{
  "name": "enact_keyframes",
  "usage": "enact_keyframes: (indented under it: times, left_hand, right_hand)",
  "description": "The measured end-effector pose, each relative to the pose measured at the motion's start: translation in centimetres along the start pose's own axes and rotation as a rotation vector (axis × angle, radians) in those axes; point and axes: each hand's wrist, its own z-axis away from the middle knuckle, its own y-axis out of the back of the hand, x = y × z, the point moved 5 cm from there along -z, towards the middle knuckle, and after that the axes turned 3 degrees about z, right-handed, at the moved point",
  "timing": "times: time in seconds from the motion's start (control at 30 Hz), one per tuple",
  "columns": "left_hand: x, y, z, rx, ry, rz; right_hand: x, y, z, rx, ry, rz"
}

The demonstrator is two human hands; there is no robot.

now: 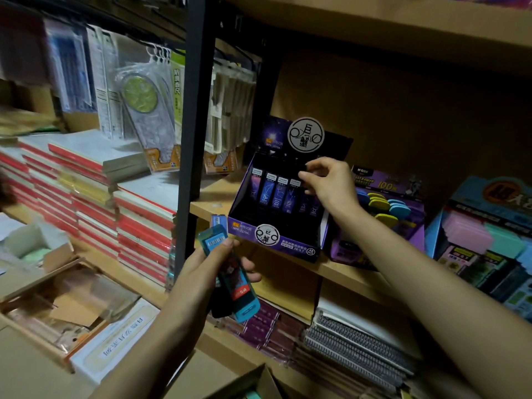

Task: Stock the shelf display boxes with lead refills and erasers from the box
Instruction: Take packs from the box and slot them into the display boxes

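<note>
Reaching into the display box (283,244) now, right hand (328,182) up at the back tier, thumb and forefinger pinched narrow on what looks like a dark refill (304,168), only its top showing at the fingertips. Left of those fingers a row (273,191) of six or so purple and blue cases stands upright; below them the front tier looks dark and bare, so I'd call this box under half filled. Left hand (207,272) hangs lower, beneath the box's front wall, fingers curled round a fanned bunch of refills (240,289): slim flat cases, teal and dark, barcode labels at the top ends. Plenty left to slot in. Right of the working hand, the eraser box (385,184) shows blue and yellow erasers (397,205); the carton (256,378) sits at the bottom edge, contents mostly hidden
</note>
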Motion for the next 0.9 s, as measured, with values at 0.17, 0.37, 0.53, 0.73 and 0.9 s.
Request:
enact_keyframes:
  times: [0.17, 0.37, 0.53, 0.73, 0.9]
  left_hand:
    - [0.3, -0.7, 0.4, -0.039, 0.004, 0.023]
    - [1.3, -1.8, 2.0, -0.086, -0.085, 0.015]
    - [1.5, -2.2, 2.4, -0.074, -0.139, -0.044]
    - [0.7, -2.9, 2.8, -0.101, -0.161, -0.057]
    - [-0.1, -3.4, 2.7, -0.107, -0.105, -0.156]
  right_hand:
    - [0.2, -0.3, -0.6, -0.004, -0.04, 0.12]
    - [-1.8, 1.2, 3.1, -0.036, 0.122, 0.431]
    - [-0.6, -1.4, 14.5, -0.52, 0.014, 0.031]
    - [1.5, -1.5, 19.2, -0.605, -0.379, -0.458]
    - [2.2, 1.6, 17.9, -0.403, -0.45, -0.695]
